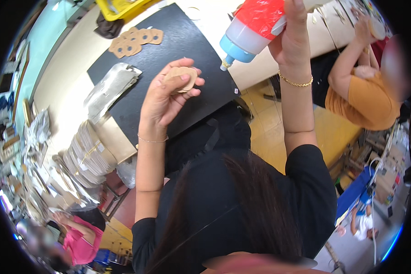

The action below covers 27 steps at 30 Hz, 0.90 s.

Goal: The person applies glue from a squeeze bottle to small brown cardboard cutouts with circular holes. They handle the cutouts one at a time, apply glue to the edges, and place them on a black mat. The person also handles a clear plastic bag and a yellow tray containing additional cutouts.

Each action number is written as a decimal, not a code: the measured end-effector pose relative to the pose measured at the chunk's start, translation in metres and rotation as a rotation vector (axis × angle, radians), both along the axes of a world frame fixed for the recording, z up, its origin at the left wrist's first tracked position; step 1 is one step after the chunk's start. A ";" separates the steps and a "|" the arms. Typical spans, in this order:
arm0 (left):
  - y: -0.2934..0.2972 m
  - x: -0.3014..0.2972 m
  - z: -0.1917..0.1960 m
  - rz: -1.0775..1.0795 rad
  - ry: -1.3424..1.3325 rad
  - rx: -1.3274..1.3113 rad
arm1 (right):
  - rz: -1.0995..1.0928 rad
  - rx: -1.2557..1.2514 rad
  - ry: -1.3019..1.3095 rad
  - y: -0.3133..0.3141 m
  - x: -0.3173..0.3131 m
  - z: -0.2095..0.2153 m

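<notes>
Glue bottle tilted toward the cardboard disc

Your right hand (291, 39) grips the glue bottle (253, 27), nozzle pointing down-left at the cardboard disc (183, 76) pinched in your left hand (166, 98).

matt tan card, slightly fibrous, for the round cutout (183, 77) pinched in the left hand (162, 98); same dull brown card for the cutouts (134, 41) lying on the black mat (169, 55), itself flat, matt and smooth; glossy plastic for the glue bottle (251, 29) in the right hand (290, 43), red film shiny and creased, body translucent, blue nozzle cap smooth; shiny gold metal for the bracelet (296, 83); crinkled, reflective clear plastic for the wrapper (109, 86); pale matt paperboard, banded, for the stacked sheets (89, 155); soft matt black cloth for the sleeves (313, 182); smooth cream tabletop (66, 77) with a faint sheen
</notes>
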<state>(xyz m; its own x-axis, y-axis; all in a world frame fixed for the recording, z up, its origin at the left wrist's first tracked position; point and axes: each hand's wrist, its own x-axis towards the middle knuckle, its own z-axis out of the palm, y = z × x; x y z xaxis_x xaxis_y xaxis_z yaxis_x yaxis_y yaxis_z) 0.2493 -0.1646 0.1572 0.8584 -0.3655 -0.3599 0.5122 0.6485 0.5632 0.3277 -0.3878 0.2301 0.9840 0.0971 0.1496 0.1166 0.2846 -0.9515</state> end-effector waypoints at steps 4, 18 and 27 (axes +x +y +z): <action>-0.004 0.003 0.002 -0.004 -0.034 0.140 | -0.096 -0.217 -0.106 -0.021 -0.017 0.002; 0.000 -0.007 0.030 0.167 -0.125 0.360 | -0.038 -0.011 -0.198 0.008 -0.013 -0.018; 0.016 -0.009 0.041 0.324 -0.154 0.275 | -0.190 0.130 -0.267 0.058 -0.010 -0.003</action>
